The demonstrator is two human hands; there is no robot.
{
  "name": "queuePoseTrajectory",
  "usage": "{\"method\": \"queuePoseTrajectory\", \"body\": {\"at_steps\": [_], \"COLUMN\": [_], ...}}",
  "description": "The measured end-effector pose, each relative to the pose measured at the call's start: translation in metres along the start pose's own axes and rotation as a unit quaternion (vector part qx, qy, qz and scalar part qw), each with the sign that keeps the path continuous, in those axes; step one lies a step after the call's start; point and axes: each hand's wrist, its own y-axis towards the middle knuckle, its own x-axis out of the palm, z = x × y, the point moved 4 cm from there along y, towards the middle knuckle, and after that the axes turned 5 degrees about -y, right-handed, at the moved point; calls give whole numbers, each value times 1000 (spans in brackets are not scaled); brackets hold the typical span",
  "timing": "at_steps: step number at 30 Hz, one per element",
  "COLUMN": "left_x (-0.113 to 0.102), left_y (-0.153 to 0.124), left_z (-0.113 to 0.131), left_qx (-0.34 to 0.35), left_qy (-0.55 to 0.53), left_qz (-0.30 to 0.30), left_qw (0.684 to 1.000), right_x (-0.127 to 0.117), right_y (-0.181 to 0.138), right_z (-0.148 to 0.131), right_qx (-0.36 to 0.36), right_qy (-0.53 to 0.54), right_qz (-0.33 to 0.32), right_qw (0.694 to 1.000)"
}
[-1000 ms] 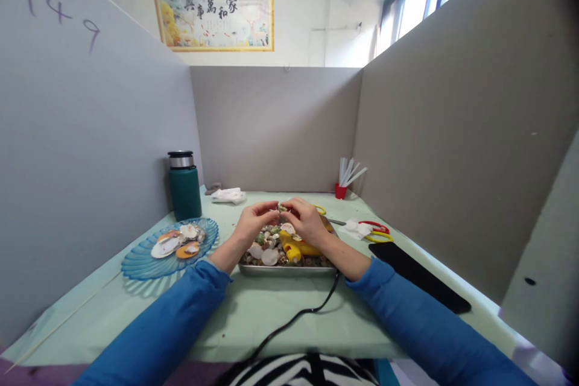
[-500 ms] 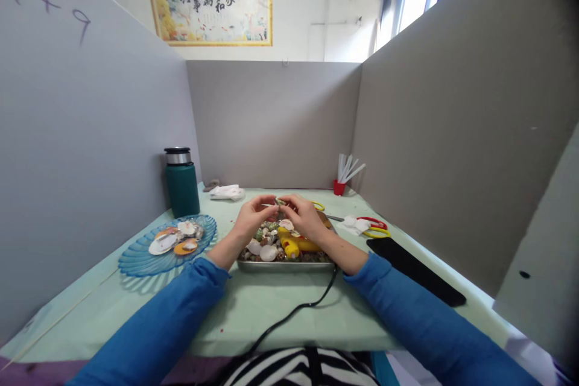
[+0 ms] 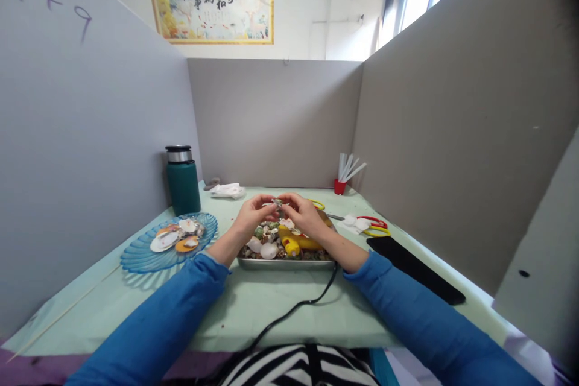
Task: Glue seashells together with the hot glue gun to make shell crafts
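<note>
Green-covered desk (image 3: 217, 313), grey partitions (image 3: 275, 120): one small shell-like piece (image 3: 278, 204), raised at the far side of the metal tray (image 3: 286, 265), was pinched by my left grip (image 3: 253, 217) and right grip (image 3: 304, 215), and I judged it light, stiff, perhaps brittle, best held by its edges.

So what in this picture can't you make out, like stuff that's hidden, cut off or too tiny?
Head view: small piece between left hand and right hand; tiny, partly covered by fingers.
Head view: far side of metal tray; largely behind both hands.
Head view: lower end of black cord; lost near the striped clothing.
Head view: window; cut off by the top edge.
</note>
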Motion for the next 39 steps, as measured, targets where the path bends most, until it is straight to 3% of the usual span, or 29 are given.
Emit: {"method": "queuePoseTrajectory", "body": {"at_steps": [7, 24, 39], "left_x": [0, -1, -1], "left_y": [-1, 0, -1], "left_z": [2, 0, 0], "left_qx": [1, 9, -20], "left_qy": [-1, 23, 11], "left_qz": [23, -9, 19], "left_qw": [1000, 1000, 1000], "right_x": [-2, -5, -4], "right_y": [0, -2, -3], "right_z": [-3, -10, -9], "right_qx": [-29, -44, -42], "right_qy": [-80, -84, -96], "right_qz": [11, 2, -6], "right_qw": [996, 995, 994]}}
